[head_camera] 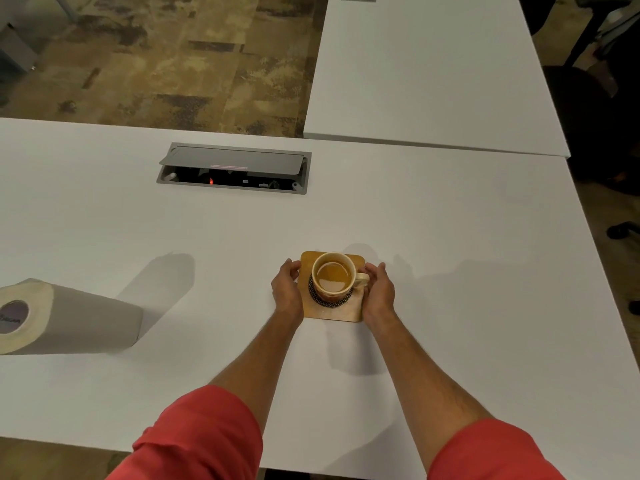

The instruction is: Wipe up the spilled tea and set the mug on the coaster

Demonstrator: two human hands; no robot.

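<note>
Mug (331,277), lower centre, on coaster (332,311): rigid ceramic, tea-filled (spill risk); grip by handle. Left hand (287,291) half-open, touching coaster edge; right hand (379,289) loosely cupped at handle, grip unclear.

Two bare forearms enter from the near edge of the frame, each ending in a bare hand: the left hand (286,292) and the right hand (379,289), neither wearing a glove, ring, watch or bracelet on any part that shows. Each arm carries a coral-red sleeve, the left sleeve (201,436) and the right sleeve (491,452), both of plain, unmarked cloth pushed up so that the cuff sits bunched in soft folds. Fine dark hair shows along the right forearm below the cuff.
</note>
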